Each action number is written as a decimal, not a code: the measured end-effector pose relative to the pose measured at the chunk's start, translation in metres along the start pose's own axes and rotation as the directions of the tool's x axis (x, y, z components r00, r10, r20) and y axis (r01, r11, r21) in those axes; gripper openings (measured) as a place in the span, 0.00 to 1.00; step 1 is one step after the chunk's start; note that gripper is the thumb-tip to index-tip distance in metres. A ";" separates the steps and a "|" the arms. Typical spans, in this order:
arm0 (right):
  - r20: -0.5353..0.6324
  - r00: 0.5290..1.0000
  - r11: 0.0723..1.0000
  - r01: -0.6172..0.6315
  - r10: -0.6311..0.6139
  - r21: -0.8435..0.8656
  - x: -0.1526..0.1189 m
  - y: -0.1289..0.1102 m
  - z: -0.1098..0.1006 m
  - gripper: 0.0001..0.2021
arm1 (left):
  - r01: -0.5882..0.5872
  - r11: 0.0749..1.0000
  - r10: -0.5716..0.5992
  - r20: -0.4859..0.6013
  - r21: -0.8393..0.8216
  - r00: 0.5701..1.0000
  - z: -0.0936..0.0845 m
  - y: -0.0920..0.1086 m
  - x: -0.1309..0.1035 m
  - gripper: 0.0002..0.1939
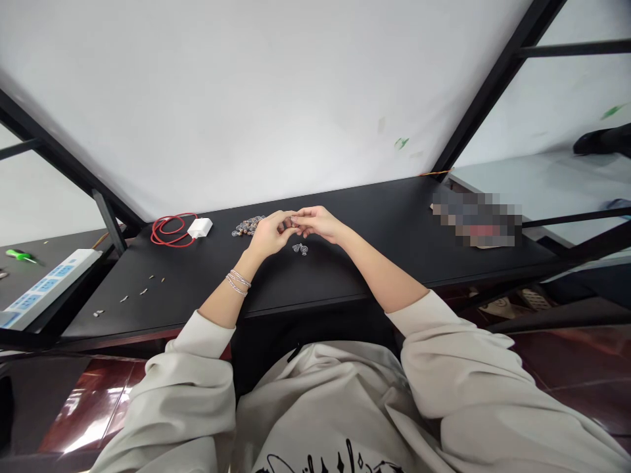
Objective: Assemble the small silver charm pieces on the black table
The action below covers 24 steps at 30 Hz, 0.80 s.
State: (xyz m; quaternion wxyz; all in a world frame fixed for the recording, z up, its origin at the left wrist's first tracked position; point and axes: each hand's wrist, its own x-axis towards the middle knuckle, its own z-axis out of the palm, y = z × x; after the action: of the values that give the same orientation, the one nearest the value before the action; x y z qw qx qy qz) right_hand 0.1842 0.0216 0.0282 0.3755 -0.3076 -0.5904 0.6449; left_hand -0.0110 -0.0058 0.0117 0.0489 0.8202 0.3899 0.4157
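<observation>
Over the middle of the black table [345, 276], my left hand [270, 234] and my right hand [319, 223] meet at the fingertips. The fingers of both hands are pinched together around something small and dark, too small to make out. A pile of small clear and brownish pieces [246, 226] lies just left of my left hand and is partly hidden by it. Below my fingertips, a few clear pieces [300, 249] rest on the table, apart from the pile.
A white charger [200, 228] with a coiled red cable [160, 231] lies left of the pile. Small scraps [124, 299] are scattered at the table's left. A power strip [49, 286] stands further left. A blurred-out object [476, 220] lies at the right end.
</observation>
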 end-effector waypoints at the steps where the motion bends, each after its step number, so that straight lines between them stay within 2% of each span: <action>1: -0.002 1.000 1.000 0.001 -0.001 -0.005 0.000 0.000 0.000 0.11 | 0.001 1.000 -0.001 0.001 0.004 1.000 0.000 0.000 0.000 0.18; 13: -0.054 0.998 1.000 -0.016 0.015 -0.015 -0.001 -0.002 0.002 0.08 | 0.010 1.000 -0.010 -0.005 -0.001 1.000 -0.003 0.005 0.000 0.21; 20: -0.053 0.998 0.998 -0.048 0.046 -0.038 0.000 -0.001 0.002 0.10 | 0.041 0.999 -0.041 -0.026 -0.020 0.999 -0.003 0.006 0.001 0.11; 24: -0.071 0.996 0.997 -0.059 0.055 -0.055 0.001 0.000 0.003 0.12 | 0.052 0.998 -0.053 -0.034 -0.023 0.998 -0.002 0.005 0.001 0.08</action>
State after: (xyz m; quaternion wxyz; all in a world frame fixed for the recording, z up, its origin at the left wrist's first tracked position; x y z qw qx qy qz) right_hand 0.1815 0.0210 0.0283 0.3682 -0.3572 -0.5862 0.6271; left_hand -0.0090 -0.0084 0.0154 0.0621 0.8018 0.4073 0.4329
